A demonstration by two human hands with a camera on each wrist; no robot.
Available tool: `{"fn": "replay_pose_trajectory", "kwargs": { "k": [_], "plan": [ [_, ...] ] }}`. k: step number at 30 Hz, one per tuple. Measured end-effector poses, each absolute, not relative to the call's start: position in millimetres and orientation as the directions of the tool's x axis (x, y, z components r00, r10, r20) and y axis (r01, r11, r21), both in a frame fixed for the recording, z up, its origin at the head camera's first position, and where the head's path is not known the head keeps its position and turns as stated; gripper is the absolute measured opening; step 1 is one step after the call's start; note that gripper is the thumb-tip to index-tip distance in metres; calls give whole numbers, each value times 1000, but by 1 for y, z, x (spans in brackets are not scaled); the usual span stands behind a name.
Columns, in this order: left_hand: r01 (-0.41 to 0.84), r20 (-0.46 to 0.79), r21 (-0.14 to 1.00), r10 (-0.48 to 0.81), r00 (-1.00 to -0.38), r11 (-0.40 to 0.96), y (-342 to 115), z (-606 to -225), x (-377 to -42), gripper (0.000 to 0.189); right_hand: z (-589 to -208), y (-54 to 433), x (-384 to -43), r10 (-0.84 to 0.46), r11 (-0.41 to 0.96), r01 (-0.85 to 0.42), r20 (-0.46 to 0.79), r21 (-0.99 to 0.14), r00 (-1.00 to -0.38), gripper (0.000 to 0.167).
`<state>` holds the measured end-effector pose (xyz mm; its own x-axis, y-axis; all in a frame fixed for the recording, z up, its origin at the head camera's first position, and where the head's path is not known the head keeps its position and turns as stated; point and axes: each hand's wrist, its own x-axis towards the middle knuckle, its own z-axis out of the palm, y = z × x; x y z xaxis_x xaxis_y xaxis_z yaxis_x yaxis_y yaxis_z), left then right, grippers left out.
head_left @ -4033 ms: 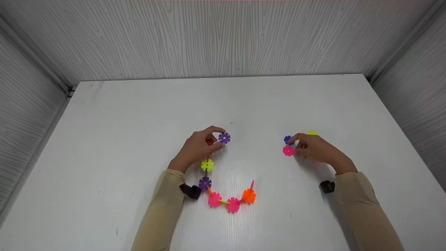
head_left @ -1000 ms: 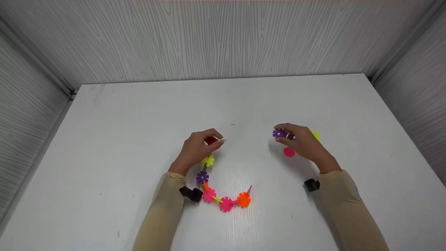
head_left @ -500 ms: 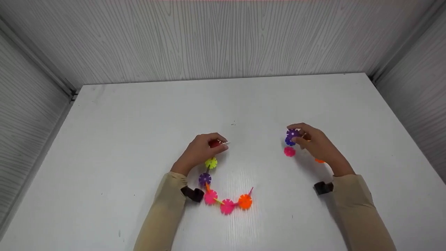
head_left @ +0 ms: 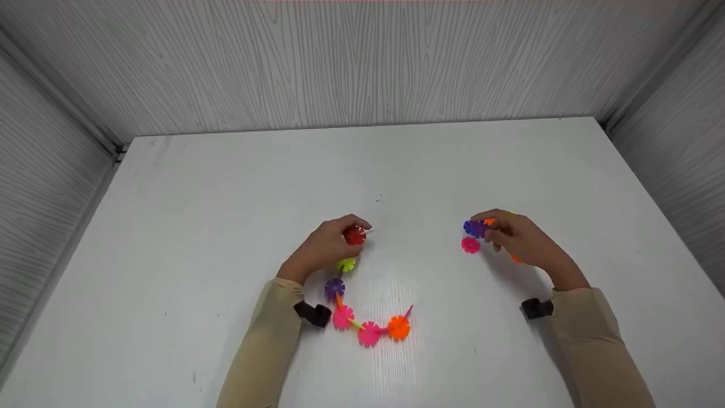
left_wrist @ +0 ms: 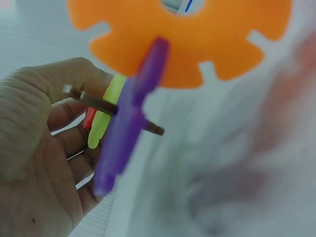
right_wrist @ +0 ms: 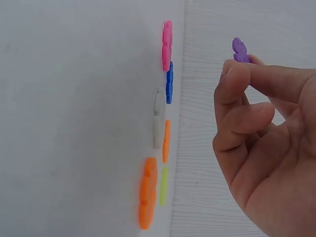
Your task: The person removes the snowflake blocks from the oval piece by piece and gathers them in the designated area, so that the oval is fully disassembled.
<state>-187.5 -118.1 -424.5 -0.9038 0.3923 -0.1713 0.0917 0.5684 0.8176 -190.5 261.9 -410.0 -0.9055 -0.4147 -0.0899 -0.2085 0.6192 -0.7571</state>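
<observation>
My left hand (head_left: 324, 247) pinches a red notched snowflake disc (head_left: 355, 236) at the upper end of a linked chain. A white disc (head_left: 370, 230) stands edge-on at the red one. Below the hand the chain continues through a yellow disc (head_left: 346, 264), a purple disc (head_left: 335, 289), two pink discs (head_left: 369, 334) and an orange disc (head_left: 399, 327). At the right, a separate purple disc (right_wrist: 240, 49) is pinched between the thumb and fingers of my right hand (head_left: 521, 241). That hand is over a group of loose discs, close to a blue disc (head_left: 468, 228).
Near the right hand lie a loose pink disc (head_left: 470, 245), two orange discs (head_left: 517, 259) and a partly hidden yellow disc (head_left: 512, 213). A loose white disc (right_wrist: 158, 121) shows in the right wrist view. Panels (head_left: 351, 62) border the white table (head_left: 226, 187).
Four seconds ago a purple disc was at my left fingertips; now my right hand holds one. Since one second ago, the right hand has moved right over the loose discs. The left has turned slightly.
</observation>
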Motion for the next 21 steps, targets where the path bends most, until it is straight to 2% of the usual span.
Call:
{"fn": "replay_pose_trajectory", "kwargs": {
  "k": [5, 9, 13, 21],
  "plan": [
    [112, -136, 826, 388, -912, 552, -118, -426, -189, 32, -409, 265, -188, -428, 639, -182, -149, -747, -891, 32],
    [129, -115, 815, 376, -919, 565, -118, -426, -190, 32, -410, 268, -187, -420, 704, -182, -195, -686, -887, 33],
    [114, -126, 801, 352, -927, 587, -119, -425, -190, 32, -411, 269, -186, -424, 749, -182, -249, -638, -871, 33],
    [133, -132, 752, 345, -929, 646, -118, -425, -189, 30, -410, 270, -184, -434, 765, -179, -291, -618, -853, 33]
  ]
}}
